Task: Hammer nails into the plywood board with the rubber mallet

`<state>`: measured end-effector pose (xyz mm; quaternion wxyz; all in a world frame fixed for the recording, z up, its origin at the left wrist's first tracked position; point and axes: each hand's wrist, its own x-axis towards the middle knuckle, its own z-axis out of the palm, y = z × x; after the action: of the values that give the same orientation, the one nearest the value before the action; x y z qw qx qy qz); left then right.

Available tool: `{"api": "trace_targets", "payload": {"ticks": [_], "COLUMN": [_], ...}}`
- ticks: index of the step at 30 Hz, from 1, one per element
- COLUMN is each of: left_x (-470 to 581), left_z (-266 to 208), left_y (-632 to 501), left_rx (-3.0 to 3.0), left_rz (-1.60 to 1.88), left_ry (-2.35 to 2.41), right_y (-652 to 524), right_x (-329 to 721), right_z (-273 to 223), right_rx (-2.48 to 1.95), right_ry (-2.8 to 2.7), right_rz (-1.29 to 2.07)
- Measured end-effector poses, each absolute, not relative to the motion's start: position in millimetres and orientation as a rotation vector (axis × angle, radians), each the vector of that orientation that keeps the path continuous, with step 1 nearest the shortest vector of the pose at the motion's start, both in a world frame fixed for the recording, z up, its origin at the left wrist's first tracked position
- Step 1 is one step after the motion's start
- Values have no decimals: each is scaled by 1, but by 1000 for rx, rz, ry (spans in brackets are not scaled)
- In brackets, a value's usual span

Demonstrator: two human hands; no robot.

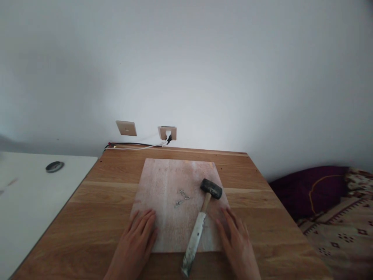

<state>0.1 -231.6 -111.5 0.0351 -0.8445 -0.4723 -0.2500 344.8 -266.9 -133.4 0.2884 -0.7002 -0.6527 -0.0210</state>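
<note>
A pale, worn wooden board (163, 229) lies flat in front of me, with a row of small marks or holes along its far side. My left hand (136, 235) rests on its near left edge, fingers stretched out. On the near right edge lies my right hand (234, 235), fingers spread and holding nothing. Between them a mallet (211, 189) with a black head rests on the board, its white-wrapped handle slanting toward me past the near edge. Several small metal nails or screws (182, 198) sit loose in the middle of the board.
The board lies on a wooden tabletop (87, 217) against a white wall. White and black cables (136, 147) run along the back to a wall socket (171, 133). A white surface (26, 206) at left bears a round dark object (54, 167). Patterned fabric (344, 233) and purple fabric (303, 190) lie right.
</note>
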Motion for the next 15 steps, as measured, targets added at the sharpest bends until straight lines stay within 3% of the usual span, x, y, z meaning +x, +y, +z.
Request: {"api": "trace_targets", "payload": {"ticks": [15], "left_x": [-102], "left_z": [-108], "left_y": [-228], "left_rx": [-2238], "left_rz": [-376], "left_ry": [-1947], "right_y": [-238], "right_x": [232], "right_z": [-124], "right_rx": [-1622], "right_ry": [-1895], "right_rz": [352]}}
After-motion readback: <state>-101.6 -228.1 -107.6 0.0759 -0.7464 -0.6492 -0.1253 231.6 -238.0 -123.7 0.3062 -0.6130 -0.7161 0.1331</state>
